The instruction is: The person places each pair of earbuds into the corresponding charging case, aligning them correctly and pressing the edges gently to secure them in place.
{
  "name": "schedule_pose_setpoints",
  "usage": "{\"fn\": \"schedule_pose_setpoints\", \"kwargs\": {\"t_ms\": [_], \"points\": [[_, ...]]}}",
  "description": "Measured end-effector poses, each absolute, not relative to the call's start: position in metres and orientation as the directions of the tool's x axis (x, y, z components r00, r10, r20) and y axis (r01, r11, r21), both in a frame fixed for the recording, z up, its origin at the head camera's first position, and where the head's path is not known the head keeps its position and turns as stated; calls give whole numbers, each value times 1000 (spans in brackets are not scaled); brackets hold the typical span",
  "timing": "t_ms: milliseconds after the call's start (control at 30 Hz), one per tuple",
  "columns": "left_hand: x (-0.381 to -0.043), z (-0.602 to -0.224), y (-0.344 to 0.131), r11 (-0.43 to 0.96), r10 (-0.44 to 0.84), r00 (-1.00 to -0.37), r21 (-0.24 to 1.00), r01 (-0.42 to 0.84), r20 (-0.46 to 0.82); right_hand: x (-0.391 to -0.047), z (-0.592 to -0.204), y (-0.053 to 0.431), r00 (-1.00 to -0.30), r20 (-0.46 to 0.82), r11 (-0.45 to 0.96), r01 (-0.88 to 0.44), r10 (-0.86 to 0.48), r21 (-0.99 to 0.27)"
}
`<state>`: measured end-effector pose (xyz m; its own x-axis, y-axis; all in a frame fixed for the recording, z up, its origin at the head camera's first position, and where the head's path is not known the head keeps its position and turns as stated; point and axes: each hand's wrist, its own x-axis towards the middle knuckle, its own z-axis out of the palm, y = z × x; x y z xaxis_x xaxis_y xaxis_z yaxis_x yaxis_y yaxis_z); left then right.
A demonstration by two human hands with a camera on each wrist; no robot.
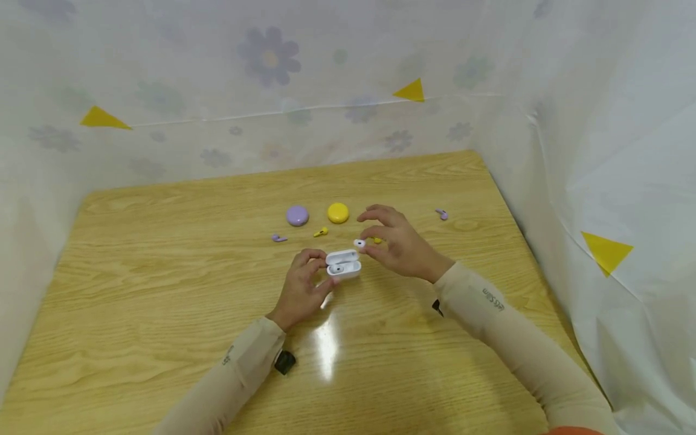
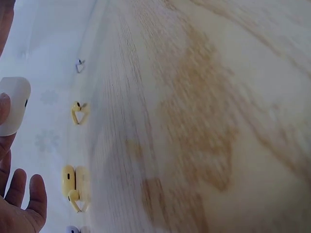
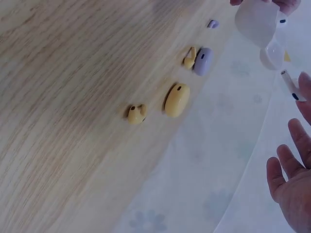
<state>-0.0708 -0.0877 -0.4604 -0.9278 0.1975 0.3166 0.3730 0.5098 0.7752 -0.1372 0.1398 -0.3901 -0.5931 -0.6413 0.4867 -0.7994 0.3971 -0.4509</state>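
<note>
Woodgrain tabletop (image 1: 174,260) meets flowered white sheeting (image 1: 196,66); well inside its edges, left hand (image 1: 301,285) grips white hinged case (image 1: 348,273), right hand (image 1: 403,246) pinches white earbud (image 1: 359,243).

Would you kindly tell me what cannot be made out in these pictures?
Head: part of one yellow earbud, covered by the right hand.
Left wrist: parts of the white case and left hand, cut off by the left edge.
Left wrist: most of a purple object, cut off by the bottom edge.
Head: lettering on the left sleeve, too small to read.
</note>
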Motion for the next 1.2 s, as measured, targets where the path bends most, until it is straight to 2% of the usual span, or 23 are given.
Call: {"fn": "schedule_pose_setpoints", "kwargs": {"t_ms": [333, 700, 1200], "points": [[-71, -459, -88, 497, 199, -919, 773, 394, 340, -128, -386, 129, -561, 397, 390, -812, -726, -434], [-72, -459, -89, 486, 198, -916, 777, 400, 348, -128, -389, 129, -570, 323, 413, -796, -755, -442], [-72, -457, -88, 481, 196, -913, 776, 408, 359, -127, -392, 129, -541, 312, 405, -819, -781, -405]]}}
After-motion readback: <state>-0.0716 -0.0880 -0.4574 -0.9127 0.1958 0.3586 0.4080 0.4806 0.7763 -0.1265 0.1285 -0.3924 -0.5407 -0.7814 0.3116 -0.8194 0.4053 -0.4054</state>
